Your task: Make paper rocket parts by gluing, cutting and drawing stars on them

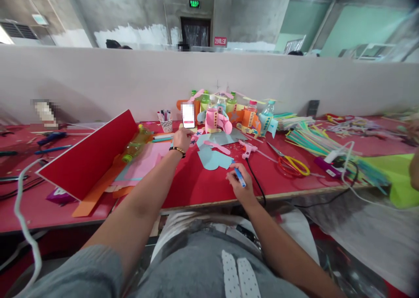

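My right hand (241, 185) is closed around a blue marker (240, 177), just in front of a light blue paper piece (211, 159) with a curved outline. My left hand (182, 140) is stretched forward, close to the lower edge of a lit phone (188, 115) that stands upright. Its fingers look extended, though partly hidden; I cannot tell whether they touch the phone. Small star-patterned paper bits lie just right of them. A pink paper strip (218, 147) rests behind the light blue piece. To the right lies a pink glue gun (248, 149) with a black cord.
Bottles dressed with coloured paper, one a pink paper plane (214, 119), stand against the partition. Scissors with yellow handles (296, 164) lie at right, near bundled strips (310, 138). Left are a pen cup (166, 122), a green bottle (135, 145) and a leaning red board (90, 156).
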Tool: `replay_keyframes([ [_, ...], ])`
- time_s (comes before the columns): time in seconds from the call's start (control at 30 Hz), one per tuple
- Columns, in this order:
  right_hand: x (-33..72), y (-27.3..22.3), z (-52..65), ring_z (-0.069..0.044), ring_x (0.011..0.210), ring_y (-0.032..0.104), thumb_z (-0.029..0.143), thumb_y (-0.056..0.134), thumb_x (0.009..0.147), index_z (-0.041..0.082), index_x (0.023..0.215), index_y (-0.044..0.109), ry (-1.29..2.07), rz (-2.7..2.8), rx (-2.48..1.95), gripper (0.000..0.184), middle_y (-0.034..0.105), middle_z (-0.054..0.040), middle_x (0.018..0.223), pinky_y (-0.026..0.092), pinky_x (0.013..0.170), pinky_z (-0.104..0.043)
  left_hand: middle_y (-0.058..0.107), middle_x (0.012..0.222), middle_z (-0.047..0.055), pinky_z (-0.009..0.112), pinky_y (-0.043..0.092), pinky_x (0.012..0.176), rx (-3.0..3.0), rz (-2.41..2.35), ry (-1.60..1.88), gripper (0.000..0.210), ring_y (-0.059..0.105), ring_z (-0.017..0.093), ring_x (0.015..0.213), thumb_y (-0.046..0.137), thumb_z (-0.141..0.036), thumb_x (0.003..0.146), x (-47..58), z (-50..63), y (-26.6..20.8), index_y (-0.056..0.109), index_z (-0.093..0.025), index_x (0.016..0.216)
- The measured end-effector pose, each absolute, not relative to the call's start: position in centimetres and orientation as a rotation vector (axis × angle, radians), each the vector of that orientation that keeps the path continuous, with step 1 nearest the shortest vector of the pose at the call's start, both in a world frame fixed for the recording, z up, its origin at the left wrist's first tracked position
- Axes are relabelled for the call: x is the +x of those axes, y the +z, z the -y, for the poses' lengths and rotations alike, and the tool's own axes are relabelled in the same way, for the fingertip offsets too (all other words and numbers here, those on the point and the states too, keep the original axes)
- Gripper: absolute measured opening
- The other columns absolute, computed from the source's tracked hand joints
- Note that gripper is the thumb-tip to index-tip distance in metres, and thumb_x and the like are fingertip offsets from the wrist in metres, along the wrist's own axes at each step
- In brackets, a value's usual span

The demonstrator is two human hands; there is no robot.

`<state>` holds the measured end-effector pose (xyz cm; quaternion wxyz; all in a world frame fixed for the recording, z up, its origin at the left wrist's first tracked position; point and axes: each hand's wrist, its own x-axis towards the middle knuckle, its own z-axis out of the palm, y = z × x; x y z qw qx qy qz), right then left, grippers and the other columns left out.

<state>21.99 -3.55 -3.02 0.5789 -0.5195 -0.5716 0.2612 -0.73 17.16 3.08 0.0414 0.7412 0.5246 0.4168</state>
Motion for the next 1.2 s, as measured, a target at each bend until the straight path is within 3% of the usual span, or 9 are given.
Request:
replay_keyframes([
  [0.13,22.0,-3.1,3.6,-0.019,0.060,0.057,0.032,0.057,0.082,0.025,0.100,0.054,0.604,1.335,-1.217,0.020,0.061,0.0005,0.068,0.048,0.060,-0.031,0.071,0.100,0.011,0.038,0.048,0.090,2.359,-1.592,1.080,0.028,0.063,0.027,0.099,0.056,-0.002,0.066,-0.1,-17.2,1.9,0.074,-0.017,0.080],
  [0.23,22.0,-3.1,3.5,-0.018,0.061,0.057,0.032,0.058,0.082,0.025,0.099,0.054,0.594,1.334,-1.215,0.019,0.061,0.0008,0.068,0.048,0.061,-0.031,0.070,0.102,0.011,0.041,0.046,0.095,2.400,-1.581,0.952,0.026,0.061,0.029,0.105,0.060,-0.003,0.070,0.7,-16.5,0.9,0.073,-0.019,0.086],
  [0.33,22.0,-2.9,3.6,-0.018,0.061,0.057,0.032,0.058,0.082,0.025,0.099,0.054,0.586,1.336,-1.211,0.019,0.061,0.0006,0.069,0.047,0.062,-0.030,0.069,0.097,0.010,0.040,0.050,0.089,2.407,-1.563,0.766,0.014,0.063,0.027,0.099,0.067,-0.015,0.077,1.7,-16.2,-0.1,0.071,-0.019,0.090],
  [0.47,22.0,-2.7,3.7,-0.018,0.061,0.058,0.032,0.057,0.083,0.024,0.100,0.054,0.584,1.343,-1.212,0.019,0.062,0.0000,0.069,0.048,0.061,-0.030,0.059,0.121,0.010,0.041,0.053,0.087,2.361,-1.545,0.585,0.032,0.060,0.021,0.104,0.057,-0.034,0.093,2.6,-16.9,-0.8,0.057,-0.017,0.120],
  [0.53,22.0,-2.7,3.7,-0.019,0.061,0.059,0.032,0.057,0.083,0.024,0.100,0.054,0.585,1.348,-1.212,0.019,0.062,0.0001,0.069,0.048,0.061,-0.031,0.057,0.123,0.010,0.042,0.053,0.087,2.331,-1.522,0.548,0.035,0.060,0.021,0.105,0.056,-0.034,0.093,2.8,-17.3,-0.9,0.055,-0.017,0.123],
  [0.8,22.0,-3.0,3.6,-0.019,0.061,0.059,0.032,0.059,0.083,0.025,0.100,0.054,0.583,1.339,-1.214,0.019,0.061,0.0006,0.069,0.048,0.062,-0.031,0.061,0.116,0.009,0.039,0.054,0.085,2.255,-1.318,0.522,0.030,0.062,0.021,0.100,0.058,-0.034,0.092,1.8,-16.8,-0.1,0.060,-0.017,0.116],
  [0.93,22.0,-3.0,3.6,-0.018,0.061,0.058,0.032,0.059,0.082,0.024,0.100,0.054,0.573,1.318,-1.214,0.020,0.060,0.0011,0.069,0.047,0.062,-0.030,0.070,0.079,0.003,0.028,0.053,0.071,2.226,-1.134,0.483,0.016,0.066,0.018,0.077,0.071,-0.030,0.075,0.2,-15.5,2.2,0.072,-0.019,0.086],
  [1.2,22.0,-2.9,3.7,-0.018,0.067,0.059,0.028,0.058,0.082,0.024,0.104,0.052,0.536,1.267,-1.203,0.023,0.060,0.0004,0.073,0.047,0.067,-0.030,0.073,0.067,-0.001,0.024,0.050,0.064,2.264,-0.841,0.114,0.013,0.067,0.017,0.067,0.079,-0.031,0.059,0.0,-13.0,4.7,0.077,-0.025,0.070],
])
